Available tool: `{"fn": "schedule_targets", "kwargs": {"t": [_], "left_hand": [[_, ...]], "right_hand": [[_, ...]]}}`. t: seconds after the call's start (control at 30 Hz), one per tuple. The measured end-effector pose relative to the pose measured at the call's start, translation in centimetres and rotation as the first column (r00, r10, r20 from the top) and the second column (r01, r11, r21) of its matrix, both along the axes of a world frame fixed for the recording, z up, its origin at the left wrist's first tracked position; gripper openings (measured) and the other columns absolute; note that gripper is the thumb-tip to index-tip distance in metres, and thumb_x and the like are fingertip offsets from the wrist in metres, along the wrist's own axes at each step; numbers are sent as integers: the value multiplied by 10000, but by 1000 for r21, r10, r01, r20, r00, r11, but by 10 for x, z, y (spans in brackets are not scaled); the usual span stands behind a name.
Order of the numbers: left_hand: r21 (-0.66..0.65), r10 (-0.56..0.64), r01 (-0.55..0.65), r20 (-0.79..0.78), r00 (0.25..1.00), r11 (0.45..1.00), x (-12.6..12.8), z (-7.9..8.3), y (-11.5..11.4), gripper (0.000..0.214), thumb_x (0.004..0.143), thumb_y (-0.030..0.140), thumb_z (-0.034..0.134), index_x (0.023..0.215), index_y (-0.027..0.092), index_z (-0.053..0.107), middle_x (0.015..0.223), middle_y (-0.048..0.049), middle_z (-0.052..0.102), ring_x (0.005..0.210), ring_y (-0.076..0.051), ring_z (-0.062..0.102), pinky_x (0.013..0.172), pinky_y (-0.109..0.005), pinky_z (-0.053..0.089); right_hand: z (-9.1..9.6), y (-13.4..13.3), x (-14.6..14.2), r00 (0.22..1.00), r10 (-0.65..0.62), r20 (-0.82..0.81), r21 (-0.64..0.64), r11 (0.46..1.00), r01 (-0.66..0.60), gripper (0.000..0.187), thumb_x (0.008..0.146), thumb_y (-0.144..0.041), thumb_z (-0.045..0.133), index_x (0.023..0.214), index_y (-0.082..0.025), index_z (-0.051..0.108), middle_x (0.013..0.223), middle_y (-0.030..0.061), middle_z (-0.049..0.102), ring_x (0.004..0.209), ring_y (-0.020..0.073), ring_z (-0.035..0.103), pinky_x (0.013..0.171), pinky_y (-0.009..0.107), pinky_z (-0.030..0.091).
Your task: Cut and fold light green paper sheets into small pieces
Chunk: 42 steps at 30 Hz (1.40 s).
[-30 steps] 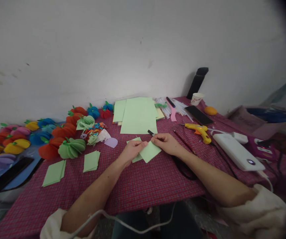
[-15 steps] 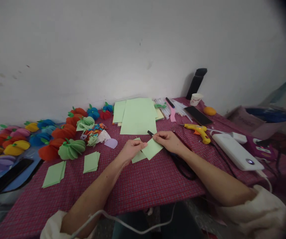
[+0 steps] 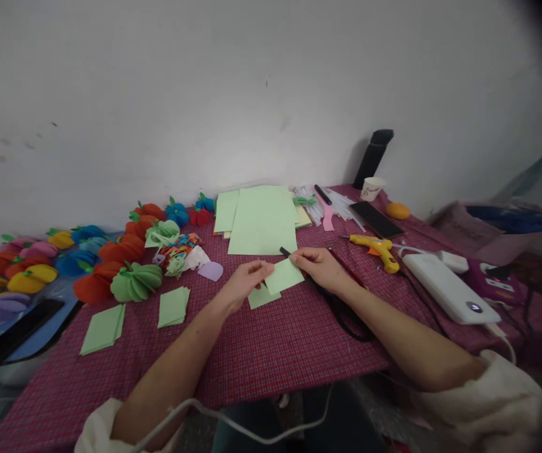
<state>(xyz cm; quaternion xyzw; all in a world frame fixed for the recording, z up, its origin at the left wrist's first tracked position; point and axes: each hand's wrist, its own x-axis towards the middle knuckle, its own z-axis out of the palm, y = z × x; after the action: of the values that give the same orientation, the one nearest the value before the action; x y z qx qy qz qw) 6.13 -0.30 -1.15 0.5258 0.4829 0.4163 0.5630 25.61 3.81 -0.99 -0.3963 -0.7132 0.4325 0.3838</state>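
Small green paper (image 3: 284,275): we've got it lifted just off the checked cloth (image 3: 275,352), right in front of the big green sheet (image 3: 264,220), on its near side
Left hand (image 3: 247,282): fingers curled in, thumb and fingertips pinching the paper's left edge
Right hand (image 3: 318,267): closed on the paper's far right corner; a dark tip (image 3: 284,251) pokes out beside its fingers, and we cannot tell if it's gripped
Second green piece (image 3: 259,297): flat on the cloth under the held paper, also just in front of the big sheet
Green stacks (image 3: 173,306): two piles, left of the big sheet and nearer to us
Paper fruits (image 3: 136,281): a colourful row, left of the big sheet
Glue gun (image 3: 377,247): yellow, lying right of the big sheet, apart from our hands
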Motion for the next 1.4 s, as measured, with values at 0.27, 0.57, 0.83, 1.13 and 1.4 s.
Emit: {"fn": "schedule_targets", "kwargs": {"t": [0.27, 0.57, 0.83, 1.13, 1.4], "left_hand": [[-48, 1, 1, 37, 999, 999, 6, -4, -2, 305, 639, 375, 671, 811, 123, 653, 601, 18, 585, 481, -65, 437, 479, -197, 304], [-23, -7, 8, 21, 1000, 1000, 4, -5, -1, 367, 667, 382, 649, 917, 114, 644, 662, -16, 606, 517, -68, 447, 498, -198, 298], [-34, -58, 58, 23, 998, 998, 2, -7, 2, 348, 634, 353, 675, 865, 95, 637, 610, -9, 578, 523, -78, 461, 517, -212, 311], [-45, -63, 65, 61, 996, 997, -1, -9, 1, 392, 719, 458, 577, 864, 98, 632, 682, -43, 612, 537, -85, 499, 492, -217, 297], [-3, -49, 49, 51, 997, 999, -2, -15, 5, 392, 748, 466, 542, 690, 85, 616, 546, -21, 563, 485, -74, 442, 481, -212, 282]], "right_hand": [[0, -3, -3, 989, 109, -98, -211, 969, -128, 314, 732, -450, 536, 721, -142, 596, 548, -34, 486, 470, 68, 407, 450, 198, 327], [-3, -4, -2, 980, 185, -67, -275, 941, -197, 263, 708, -383, 582, 656, -125, 595, 550, -6, 576, 459, 61, 472, 474, 196, 388], [-3, -4, -2, 970, 212, -117, -334, 912, -240, 260, 677, -380, 627, 658, -123, 590, 606, 12, 623, 471, 50, 497, 473, 178, 404], [-3, -6, -2, 973, 173, -155, -430, 875, -224, 223, 659, -331, 657, 645, -125, 575, 588, 3, 627, 449, 38, 497, 422, 150, 370], [1, -8, -1, 959, 228, -167, -480, 831, -281, 305, 688, -425, 614, 663, -124, 579, 583, 26, 648, 425, 51, 512, 390, 154, 368]]}}
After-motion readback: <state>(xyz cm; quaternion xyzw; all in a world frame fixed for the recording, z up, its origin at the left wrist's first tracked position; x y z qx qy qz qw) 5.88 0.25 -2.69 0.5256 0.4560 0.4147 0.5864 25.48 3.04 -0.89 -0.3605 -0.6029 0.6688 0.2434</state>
